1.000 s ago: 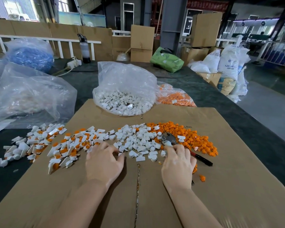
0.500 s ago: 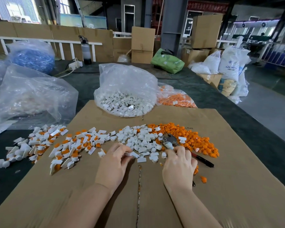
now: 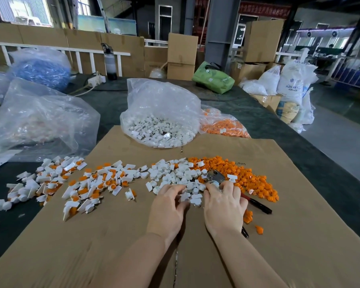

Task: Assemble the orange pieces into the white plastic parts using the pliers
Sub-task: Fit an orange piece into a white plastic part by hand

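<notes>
**Both hands at the pile of white parts**

A flattened cardboard sheet (image 3: 279, 235) covers the dark table (image 3: 289, 129). At its far edge stand a clear bag of white plastic parts (image 3: 160, 121) and, just beside it, a bag of orange pieces (image 3: 222, 125). Loose orange pieces (image 3: 252, 179) lie heaped on the right, loose white parts (image 3: 175, 173) in the middle, assembled pieces (image 3: 92, 183) spread left. The right hand (image 3: 224, 206) grips the pliers (image 3: 215, 177) — metal head forward, red-black handles trailing behind. The left hand (image 3: 166, 206) has curled fingers in the white parts; whether it pinches one, I cannot tell.
</notes>
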